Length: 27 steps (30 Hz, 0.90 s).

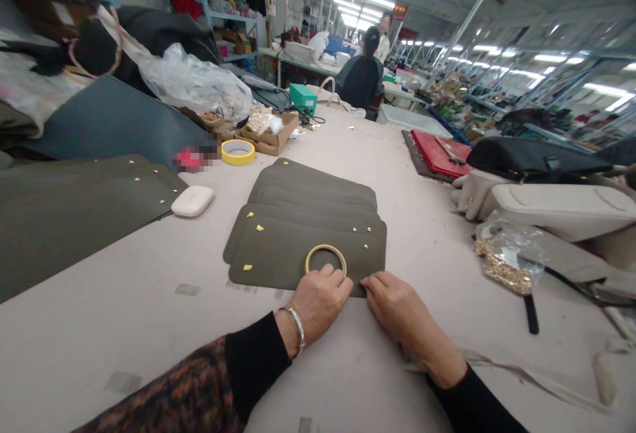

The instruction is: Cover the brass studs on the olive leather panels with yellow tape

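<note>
While the long pale surface (397,175) runs away toward the far end of the workshop, the work sits right in front: a fanned stack of olive-green leather panels (318,214), each one overlapping the next, laid flat. Every panel is a wide rounded rectangle, and its long axis runs left to right across the view, with the fan stepping away from the person.

Front panel (278,261) now: small yellow tabs along its left side, metal studs along the top edge, so my read is that some marking and fitting is already on it, while the near edge is what's getting attention. How many of the panels behind are finished, I can't tell.

Off to the left lies another spread of dark panels (74,214) with studs, and a white case (192,200) just beside them. On the right, a clear bag of gold hardware (507,257), well apart from the stack.

Smaller still: a yellow tape roll (325,259) resting on the front panel. Left hand (320,300) is loosely curled, fingers touching the roll's near rim. Right hand (397,304) is flat, fingertips pressed at the panel's near edge, gripping nothing. The hands sit close together but not touching. A second yellow roll (238,151) waits farther back.
</note>
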Each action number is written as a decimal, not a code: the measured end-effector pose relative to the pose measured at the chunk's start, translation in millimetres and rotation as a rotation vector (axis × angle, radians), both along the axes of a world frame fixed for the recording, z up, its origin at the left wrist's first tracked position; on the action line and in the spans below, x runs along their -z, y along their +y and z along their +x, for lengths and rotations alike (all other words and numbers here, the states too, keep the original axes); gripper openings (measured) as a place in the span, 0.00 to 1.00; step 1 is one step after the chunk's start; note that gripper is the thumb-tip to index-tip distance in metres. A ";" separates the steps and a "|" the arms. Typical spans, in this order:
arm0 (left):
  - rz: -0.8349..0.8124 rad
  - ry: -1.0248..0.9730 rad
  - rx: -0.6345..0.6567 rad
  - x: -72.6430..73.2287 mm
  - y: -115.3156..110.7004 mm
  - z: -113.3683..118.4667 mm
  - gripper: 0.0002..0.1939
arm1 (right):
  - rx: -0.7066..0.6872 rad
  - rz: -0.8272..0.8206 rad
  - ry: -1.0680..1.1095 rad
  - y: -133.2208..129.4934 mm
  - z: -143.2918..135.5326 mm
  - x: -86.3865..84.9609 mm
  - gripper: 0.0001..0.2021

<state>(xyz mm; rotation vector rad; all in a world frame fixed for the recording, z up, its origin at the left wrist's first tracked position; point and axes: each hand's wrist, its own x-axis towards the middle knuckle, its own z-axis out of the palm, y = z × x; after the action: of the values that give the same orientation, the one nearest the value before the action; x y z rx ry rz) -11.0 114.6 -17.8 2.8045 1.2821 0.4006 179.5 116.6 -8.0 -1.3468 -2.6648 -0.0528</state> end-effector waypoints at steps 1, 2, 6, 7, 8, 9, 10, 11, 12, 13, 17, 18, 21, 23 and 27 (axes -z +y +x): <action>0.000 -0.003 -0.003 0.0 -0.1 0.0 0.06 | 0.049 -0.030 -0.015 3.0 -2.6 0.3 0.11; 0.002 -0.005 -0.006 -0.1 -0.2 -0.1 0.06 | 0.100 -0.069 -0.022 6.3 -5.1 0.2 0.11; 0.018 -0.052 -0.025 -0.4 0.3 -3.0 0.06 | 0.297 -0.230 0.029 17.1 -12.2 -4.9 0.09; 0.021 -0.087 -0.033 -0.9 0.7 -4.6 0.06 | 0.340 -0.261 0.065 18.1 -12.9 -7.4 0.09; 0.023 -0.136 -0.035 -1.9 1.1 -6.5 0.07 | 0.377 -0.288 0.107 18.0 -13.2 -10.4 0.09; 0.023 -0.199 -0.032 -3.5 1.3 -8.6 0.07 | 0.397 -0.316 0.149 17.0 -13.0 -13.7 0.08; 0.020 -0.270 -0.023 -5.8 1.2 -10.7 0.08 | 0.399 -0.348 0.183 14.9 -12.4 -17.3 0.08; 0.017 -0.347 -0.008 -8.6 0.9 -12.9 0.09 | 0.382 -0.389 0.204 12.0 -11.4 -20.9 0.08; 0.013 -0.423 0.009 -12.0 0.1 -15.0 0.11 | 0.348 -0.434 0.215 8.4 -10.3 -24.4 0.08; 0.008 -0.486 0.027 -15.7 -0.9 -16.7 0.12 | 0.304 -0.475 0.223 4.4 -9.1 -27.4 0.08; -0.035 -0.560 0.026 -28.5 -6.5 -19.8 0.23 | 0.235 -0.361 0.469 -10.5 -7.3 -33.7 0.08; -0.042 -0.549 0.017 -30.3 -7.8 -19.4 0.24 | 0.218 -0.282 0.571 -13.2 -8.0 -34.0 0.09; -0.018 -0.534 0.010 -31.4 -11.0 -16.6 0.22 | 0.056 -0.099 0.737 -18.1 -12.1 -34.2 0.10; 0.014 -0.526 0.018 -29.4 -12.5 -14.3 0.21 | -0.057 -0.021 0.717 -19.3 -15.0 -33.9 0.10; 0.091 -0.469 0.023 -25.3 -15.1 -10.8 0.19 | -0.138 0.078 0.639 -18.9 -18.4 -30.0 0.09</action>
<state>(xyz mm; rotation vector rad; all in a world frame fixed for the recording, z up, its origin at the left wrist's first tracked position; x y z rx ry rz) -21.8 99.6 7.4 2.5594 1.1442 1.0605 161.2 97.7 22.0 -0.9433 -2.1727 0.2458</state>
